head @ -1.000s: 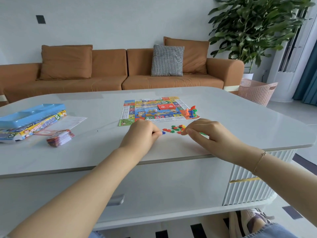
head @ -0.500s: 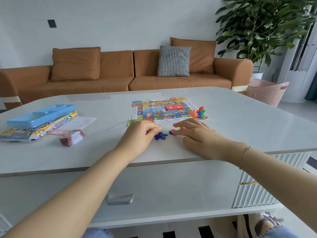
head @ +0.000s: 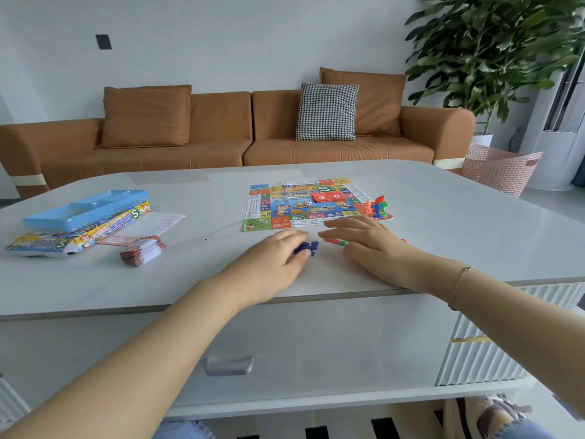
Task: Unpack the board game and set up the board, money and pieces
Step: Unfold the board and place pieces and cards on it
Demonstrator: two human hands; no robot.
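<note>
Two hands sort pieces: left hand [head: 278, 258] pinches blue pieces [head: 306, 247], right hand [head: 370, 240] lies spread; best keep colours apart.

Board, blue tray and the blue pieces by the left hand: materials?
Game board: looks like thin printed paper, matte; fold creases show and it lies flat. Blue tray: probably moulded plastic, smooth with a slight sheen, with formed compartments. Blue pieces: likely hard plastic, solid colour; too small and blurred to be sure.
</note>
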